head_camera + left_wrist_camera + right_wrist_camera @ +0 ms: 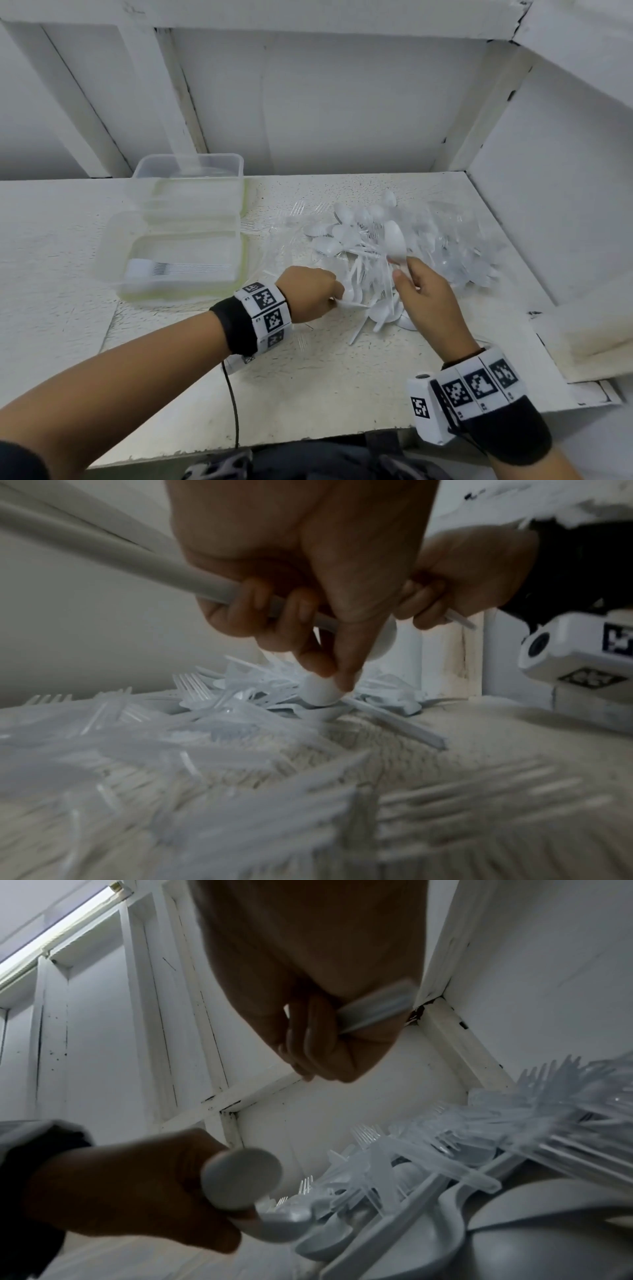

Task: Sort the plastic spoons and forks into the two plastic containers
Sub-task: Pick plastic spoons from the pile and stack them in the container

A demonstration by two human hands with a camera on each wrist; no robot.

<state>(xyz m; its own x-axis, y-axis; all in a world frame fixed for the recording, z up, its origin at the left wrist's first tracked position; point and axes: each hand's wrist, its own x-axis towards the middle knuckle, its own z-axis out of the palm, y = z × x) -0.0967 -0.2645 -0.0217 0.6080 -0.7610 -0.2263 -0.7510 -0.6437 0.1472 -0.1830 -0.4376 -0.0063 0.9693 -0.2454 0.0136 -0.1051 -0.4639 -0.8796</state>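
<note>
A heap of white spoons and clear forks (373, 240) lies on the white table at centre right. At the heap's near edge my left hand (337, 298) pinches a white spoon (351, 303); the left wrist view shows thumb and forefinger on its bowl (320, 693). My right hand (402, 270) grips the handle of another white spoon (394, 236), bowl up above the heap; its curled fingers (318, 1031) wrap the handle (373, 1007). Two clear containers stand at the left. The near one (113, 246) holds a stack of forks (164, 269). The far one (191, 164) looks empty.
White walls with beams close off the table (308, 377) at the back and right. A raised white ledge (582, 342) sits at the right edge. A black cable (234, 404) hangs over the front edge under my left wrist.
</note>
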